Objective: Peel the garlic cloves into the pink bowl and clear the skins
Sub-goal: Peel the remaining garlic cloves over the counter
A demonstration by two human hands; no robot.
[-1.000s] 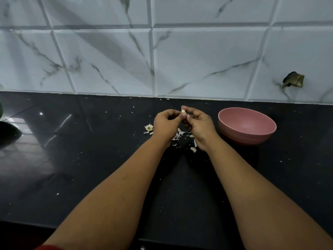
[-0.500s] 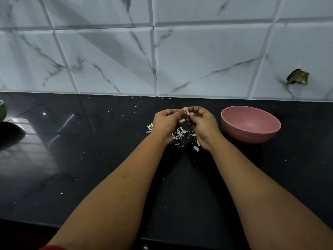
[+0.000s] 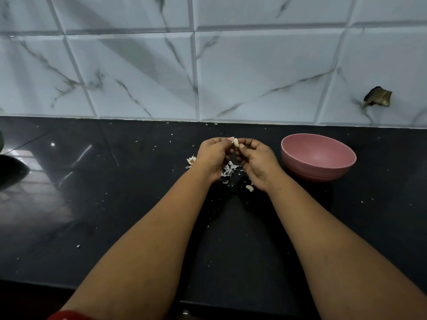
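At the very near edge a scrap of red sleeve (image 3: 67, 315) peeks in at the lower left, cut off by the frame, and both forearms run up from the bottom corners toward the middle of the black countertop (image 3: 115, 215). The glossy stone is dusted with tiny pale flecks. A little farther in, one loose garlic piece (image 3: 249, 188) lies on the counter just beside the right wrist; whether it is a peeled clove or a bit of skin is hard to make out.

Under and between the hands sits a small heap of garlic skins (image 3: 228, 170), partly hidden by the palms. To the left of the left hand lies the papery garlic root end (image 3: 191, 160), half covered by the hand's edge.

The left hand (image 3: 213, 155) and the right hand (image 3: 257, 161) meet above the heap, both with fingers curled, pinching a single garlic clove (image 3: 236, 142) between their fingertips. Only its pale top shows.

Right of the hands and near them stands the pink bowl (image 3: 318, 157); nothing shows on the part of its inside that faces this way.

At the far left edge a dark object (image 3: 11, 169) is cut off and unreadable. Beyond rises the marble tile wall (image 3: 138, 72), with a brass fitting (image 3: 379, 97) on its right side.
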